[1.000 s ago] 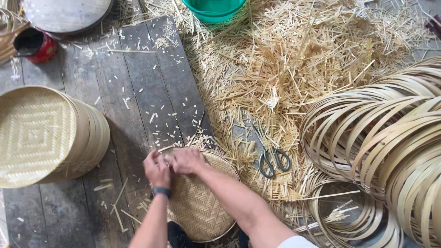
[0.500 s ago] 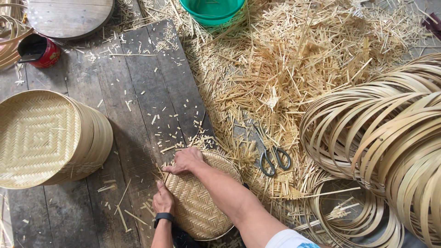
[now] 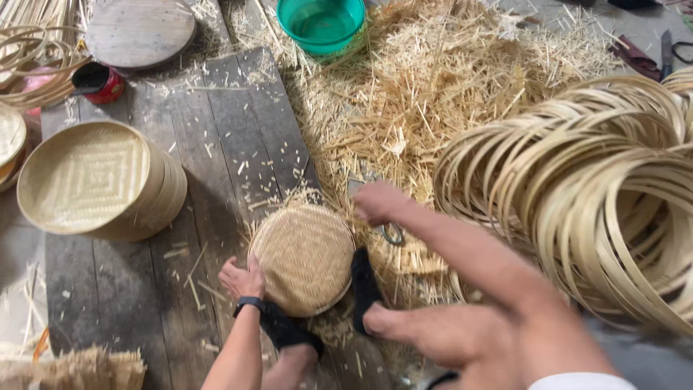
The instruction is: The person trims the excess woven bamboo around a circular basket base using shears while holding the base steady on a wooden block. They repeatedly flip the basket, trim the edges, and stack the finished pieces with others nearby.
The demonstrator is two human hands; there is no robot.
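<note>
A round woven bamboo basket [image 3: 304, 256] lies bottom-up on the dark wooden boards, braced between my two feet in black sandals. My left hand [image 3: 243, 279] presses against the basket's left rim. My right hand [image 3: 379, 202] hovers, blurred, just past the basket's right edge over the straw, beside the scissors [image 3: 391, 232], which my arm mostly hides. I cannot make out anything held in it.
A stack of finished woven trays [image 3: 94, 180] sits at the left. Bamboo hoops [image 3: 577, 188] pile up at the right. Straw offcuts [image 3: 433, 94] cover the middle ground. A green bowl [image 3: 321, 22], a round wooden board [image 3: 137, 29] and a red cup [image 3: 101, 83] lie at the far side.
My right hand left the basket's top edge and moved right toward the scissors. My left hand slid along the rim. The view dropped closer and my feet came into sight.
</note>
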